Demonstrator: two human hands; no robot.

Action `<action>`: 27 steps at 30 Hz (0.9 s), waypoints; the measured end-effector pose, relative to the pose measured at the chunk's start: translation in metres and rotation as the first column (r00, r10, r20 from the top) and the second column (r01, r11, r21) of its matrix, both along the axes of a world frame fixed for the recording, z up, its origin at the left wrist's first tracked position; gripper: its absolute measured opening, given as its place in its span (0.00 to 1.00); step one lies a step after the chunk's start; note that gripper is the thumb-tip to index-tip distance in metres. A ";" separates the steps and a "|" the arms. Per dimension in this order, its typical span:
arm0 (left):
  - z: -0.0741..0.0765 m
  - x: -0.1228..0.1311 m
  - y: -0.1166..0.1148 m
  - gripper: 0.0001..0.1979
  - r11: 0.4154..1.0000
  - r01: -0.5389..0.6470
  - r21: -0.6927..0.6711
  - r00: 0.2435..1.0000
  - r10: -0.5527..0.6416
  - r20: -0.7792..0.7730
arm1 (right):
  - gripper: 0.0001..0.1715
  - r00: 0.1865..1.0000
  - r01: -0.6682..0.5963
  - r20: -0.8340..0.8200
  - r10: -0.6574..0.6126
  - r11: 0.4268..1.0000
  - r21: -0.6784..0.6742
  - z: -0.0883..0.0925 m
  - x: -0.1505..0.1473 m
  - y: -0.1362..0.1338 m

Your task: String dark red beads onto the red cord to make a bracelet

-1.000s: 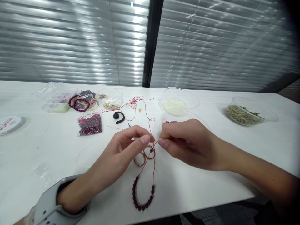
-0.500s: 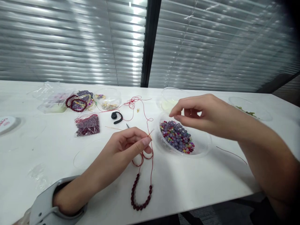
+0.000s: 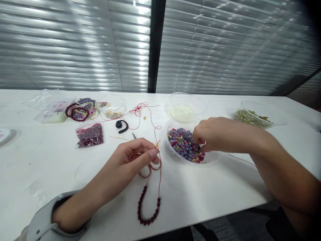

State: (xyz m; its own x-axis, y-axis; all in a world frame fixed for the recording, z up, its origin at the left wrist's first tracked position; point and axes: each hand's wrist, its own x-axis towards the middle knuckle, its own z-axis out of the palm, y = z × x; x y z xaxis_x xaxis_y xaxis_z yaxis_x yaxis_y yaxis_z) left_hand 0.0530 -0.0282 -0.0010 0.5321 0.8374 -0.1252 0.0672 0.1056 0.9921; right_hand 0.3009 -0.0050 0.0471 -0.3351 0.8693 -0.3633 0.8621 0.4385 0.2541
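Observation:
Between thumb and fingertips, my left hand (image 3: 139, 155) pinches the red thread (image 3: 159, 174) near its end. A curved row of dark red beads (image 3: 147, 221) hangs on this thread and lies on the table below the hand. Scissors (image 3: 144, 174) with reddish handles lie under my left fingers, partly hidden. My right hand (image 3: 209, 135) reaches into a clear round bowl (image 3: 212, 160) of mixed beads (image 3: 184, 144), mostly purple. Its fingers are bent down at the beads, and the fingertips are partly hidden.
Around them on the white table (image 3: 205, 201) are a bag of dark red beads (image 3: 89, 135), a black earpiece (image 3: 122, 126), a red thread tangle (image 3: 138, 109), a bowl of small beads (image 3: 114, 112), a pale yellow container (image 3: 181, 112) and a green bead container (image 3: 250, 118).
My right hand has lowered from above the bowl into the beads. My left hand still pinches the thread. The view has shifted slightly, and more of the green bead container shows.

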 end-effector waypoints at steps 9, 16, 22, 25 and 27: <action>-0.001 0.002 0.002 0.08 1.000 -0.010 0.002 1.000 0.010 -0.005 | 0.03 0.999 -0.037 0.012 0.039 0.995 -0.092 -0.007 -0.011 0.005; -0.001 0.002 0.002 0.08 1.000 -0.012 -0.020 1.000 0.012 -0.026 | 0.07 0.997 -0.074 -0.011 0.073 0.992 -0.101 -0.013 -0.019 0.007; 0.000 0.003 0.004 0.08 0.999 -0.021 -0.031 0.999 0.019 -0.043 | 0.08 0.972 -0.164 -0.216 0.093 0.928 -0.335 0.002 -0.001 0.023; 0.000 0.003 0.003 0.08 0.999 -0.013 -0.046 0.999 0.011 -0.053 | 0.10 0.902 -0.173 -0.428 -0.062 0.855 -0.489 0.011 0.004 0.027; 0.000 0.003 0.003 0.08 0.999 -0.011 -0.048 0.998 0.008 -0.057 | 0.11 0.854 -0.167 -0.495 -0.158 0.818 -0.550 0.015 0.004 0.027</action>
State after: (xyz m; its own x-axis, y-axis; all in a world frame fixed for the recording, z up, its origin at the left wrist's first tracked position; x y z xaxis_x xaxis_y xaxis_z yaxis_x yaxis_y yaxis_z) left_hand 0.0563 -0.0252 -0.0007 0.5148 0.8347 -0.1955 0.1219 0.1545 0.9804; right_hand 0.3047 0.0220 0.0616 -0.6106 0.5635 -0.5565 0.7881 0.3633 -0.4969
